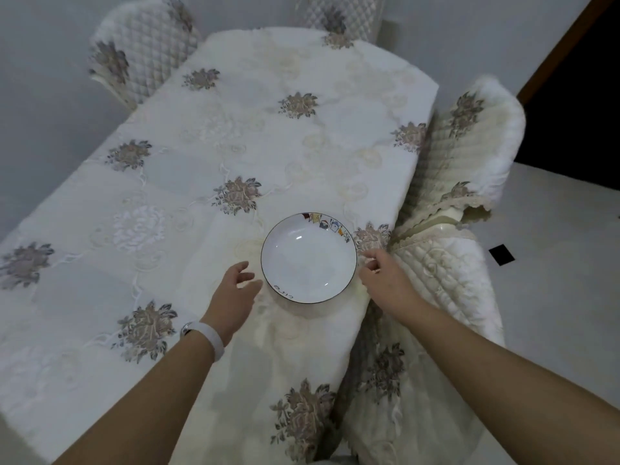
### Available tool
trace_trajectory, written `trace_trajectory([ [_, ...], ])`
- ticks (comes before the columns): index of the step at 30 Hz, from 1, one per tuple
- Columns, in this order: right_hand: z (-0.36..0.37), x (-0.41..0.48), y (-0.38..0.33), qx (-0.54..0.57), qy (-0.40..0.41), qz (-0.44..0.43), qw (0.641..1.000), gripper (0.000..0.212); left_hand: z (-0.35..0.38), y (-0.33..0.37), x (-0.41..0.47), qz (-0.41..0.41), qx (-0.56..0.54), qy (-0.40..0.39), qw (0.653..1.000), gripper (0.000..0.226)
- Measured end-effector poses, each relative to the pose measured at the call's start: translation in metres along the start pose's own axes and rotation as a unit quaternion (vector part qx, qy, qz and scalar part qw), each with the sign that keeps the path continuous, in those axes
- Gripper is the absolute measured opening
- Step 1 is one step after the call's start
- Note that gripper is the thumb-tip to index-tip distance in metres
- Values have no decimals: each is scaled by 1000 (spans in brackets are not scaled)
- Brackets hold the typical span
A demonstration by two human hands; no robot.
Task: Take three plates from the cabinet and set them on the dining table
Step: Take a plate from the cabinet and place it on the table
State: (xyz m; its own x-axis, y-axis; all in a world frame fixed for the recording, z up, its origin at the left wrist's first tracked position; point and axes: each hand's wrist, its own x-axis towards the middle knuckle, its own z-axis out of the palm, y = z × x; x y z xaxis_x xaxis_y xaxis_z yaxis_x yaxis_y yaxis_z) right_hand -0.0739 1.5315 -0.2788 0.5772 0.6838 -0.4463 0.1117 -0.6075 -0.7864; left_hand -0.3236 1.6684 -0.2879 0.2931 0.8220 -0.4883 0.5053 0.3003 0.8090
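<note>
Currently one plate (308,258) lies flat on the dining table (201,129), close to its right edge and beside a covered chair (469,146); we judge this to be a seat position. We hold nothing. Our left hand (235,286) hovers just beside the rim, fingers spread and relaxed. Our right hand (382,276) flanks the opposite side, fingers loosely bent; we cannot tell whether it touches the rim. Both hands appear placed to steady the plate. No other plates are visible.
</note>
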Motion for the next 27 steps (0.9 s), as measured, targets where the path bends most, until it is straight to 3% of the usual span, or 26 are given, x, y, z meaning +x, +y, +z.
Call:
trace_trajectory([
  [3, -10, -22, -14, -13, 19, -35, 999, 32, -21, 4, -22, 119, 128, 26, 984, 48],
  [9, -19, -87, -40, -105, 31, -129, 986, 38, -51, 18, -70, 332, 306, 33, 892, 46],
  [16, -20, -176, -39, -285, 88, -210, 931, 46, -54, 25, -120, 442, 348, -15, 827, 49],
  [27, -44, -291, 5, -403, 189, -182, 877, 49, -8, 42, -191, 575, 388, -85, 715, 47],
])
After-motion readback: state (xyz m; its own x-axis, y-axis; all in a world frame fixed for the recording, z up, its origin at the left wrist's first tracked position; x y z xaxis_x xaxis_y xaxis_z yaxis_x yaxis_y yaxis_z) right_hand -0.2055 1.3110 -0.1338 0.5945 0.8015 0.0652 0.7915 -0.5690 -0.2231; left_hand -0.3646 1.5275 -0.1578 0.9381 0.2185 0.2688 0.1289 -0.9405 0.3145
